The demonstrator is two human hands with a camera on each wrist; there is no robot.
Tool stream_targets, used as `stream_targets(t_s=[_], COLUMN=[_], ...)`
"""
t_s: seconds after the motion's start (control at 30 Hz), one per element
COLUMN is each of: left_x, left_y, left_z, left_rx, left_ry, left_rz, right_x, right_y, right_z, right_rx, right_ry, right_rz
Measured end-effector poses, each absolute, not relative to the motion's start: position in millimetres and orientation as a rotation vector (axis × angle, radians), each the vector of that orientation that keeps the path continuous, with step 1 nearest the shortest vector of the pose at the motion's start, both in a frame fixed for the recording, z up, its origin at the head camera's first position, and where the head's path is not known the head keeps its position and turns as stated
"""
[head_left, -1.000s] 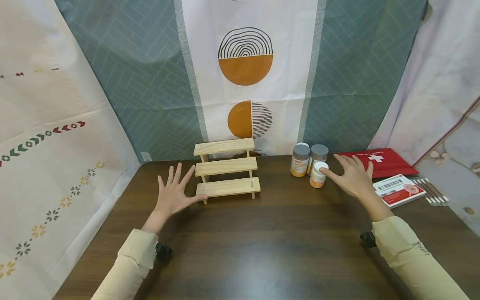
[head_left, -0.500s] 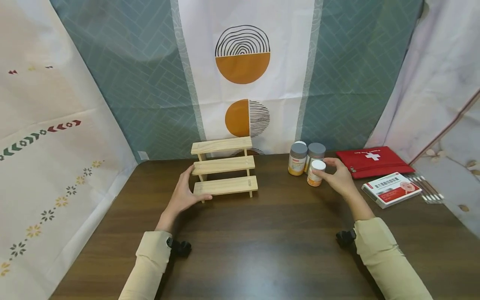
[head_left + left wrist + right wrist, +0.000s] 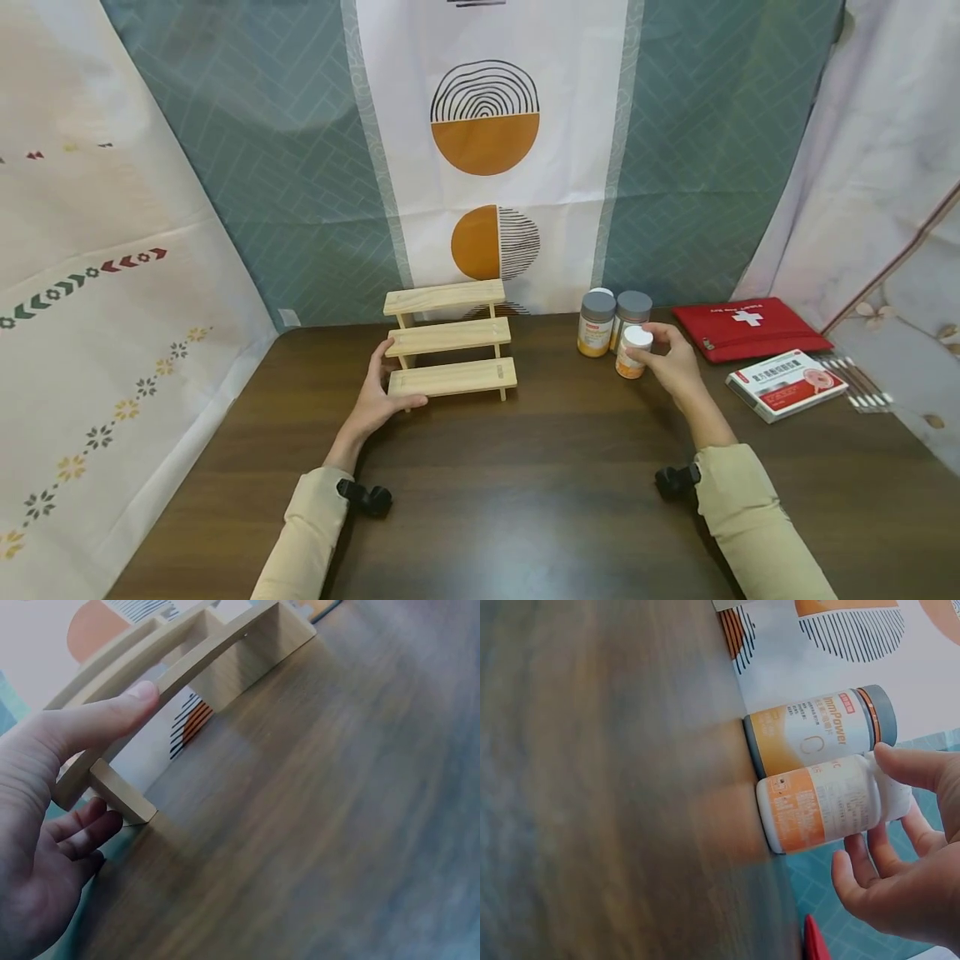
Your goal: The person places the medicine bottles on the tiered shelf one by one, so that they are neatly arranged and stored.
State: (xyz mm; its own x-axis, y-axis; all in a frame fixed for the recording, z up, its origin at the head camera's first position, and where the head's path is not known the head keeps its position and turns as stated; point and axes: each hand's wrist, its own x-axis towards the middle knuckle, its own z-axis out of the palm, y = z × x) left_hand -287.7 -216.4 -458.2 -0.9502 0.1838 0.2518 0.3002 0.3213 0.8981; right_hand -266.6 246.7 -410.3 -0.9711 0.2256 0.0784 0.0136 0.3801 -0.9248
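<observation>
Both hands, spread wide a second ago, now grip: the left a wooden rack, the right a small bottle

At the left, the left hand (image 3: pixel 372 404) has come in against the three-tier wooden rack (image 3: pixel 450 379). A second ago its fingers were splayed beside the left end; now the thumb lies on the lowest board and the fingers curl round that end, the index fingertip reaching the middle board. The wooden rack stands upright on the counter (image 3: pixel 517 500), in much the same place as before.

Further right, two grey-capped bottles (image 3: pixel 595 333) stand side by side as they did, a white cap (image 3: pixel 601 290) showing behind them. The small bottle (image 3: pixel 628 364), just in front, is also where it was, its base on the counter. The right hand (image 3: pixel 672 362), a second ago spread beside it, now pinches it near the white lid, thumb on one side and fingers on the other.

The right arm has shifted left, so the near left corner of the red pouch (image 3: pixel 750 342) and the left end of the white-and-red box (image 3: pixel 787 383), earlier hidden, now show. At the far right, the pack of thin sticks (image 3: pixel 858 385) lies beside the box, unmoved
</observation>
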Motion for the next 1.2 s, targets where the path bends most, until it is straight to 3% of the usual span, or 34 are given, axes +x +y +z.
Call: stream_targets(t_s=[0.43, 0.73, 1.2], left_x=[-280.1, -272.2, -285.8], left_y=[-214.2, -210.1, -216.7], left_z=[-458.5, -437.5, -457.9], left_rx=[-0.357, -0.377, -0.416], left_ry=[-2.488, -2.478, -2.461], left_rz=[-1.782, -1.853, -1.870], right_x=[-264.9, -268.3, -267.2], right_y=[248.9, 248.2, 242.4], right_z=[-420.1, -416.4, -408.4], right_rx=[-0.184, -0.186, -0.172], right_ry=[-2.441, -2.420, -2.400], right_rz=[1.650, 1.627, 1.608])
